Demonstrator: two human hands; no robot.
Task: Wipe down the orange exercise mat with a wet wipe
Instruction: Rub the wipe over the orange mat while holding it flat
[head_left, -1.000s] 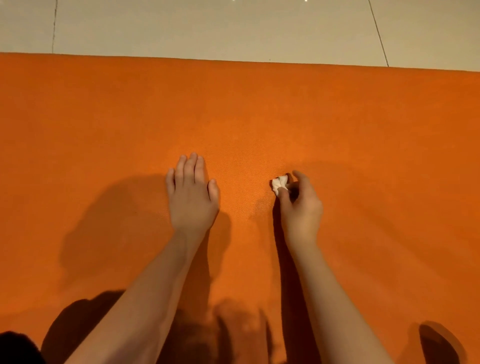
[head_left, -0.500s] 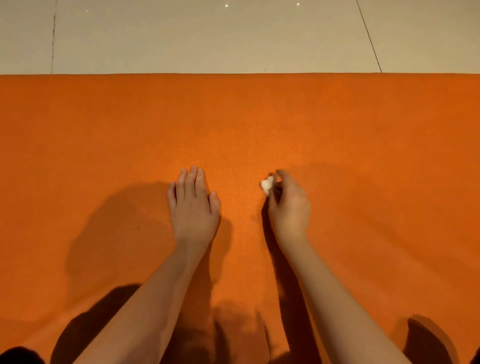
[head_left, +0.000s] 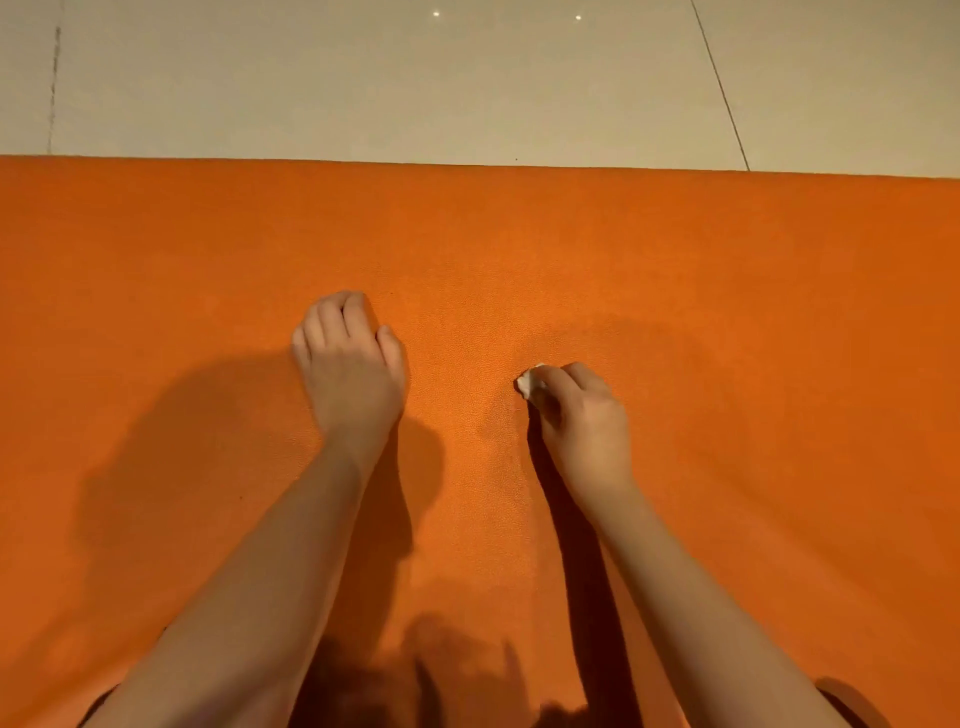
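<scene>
Now being wiped: the orange exercise mat (head_left: 727, 312)

Near the mat's middle, a small crumpled white wet wipe (head_left: 529, 384) is being pinched at the fingertips of the right hand (head_left: 582, 415) and, as far as can be told, is being held down against the orange surface. The fingers of that hand are being curled around the wipe, so only its left end is being left in sight. To the left, well apart from it, the left hand (head_left: 353, 374) is being rested on the mat with its fingers bent under at the knuckles, and nothing is being held in it. Both forearms are being stretched forward from the lower edge of the view, and their shadows are being cast on the mat to the left of each. Beyond the mat's far edge, a pale tiled floor (head_left: 363, 78) is being shown, crossed by thin grout lines.
</scene>
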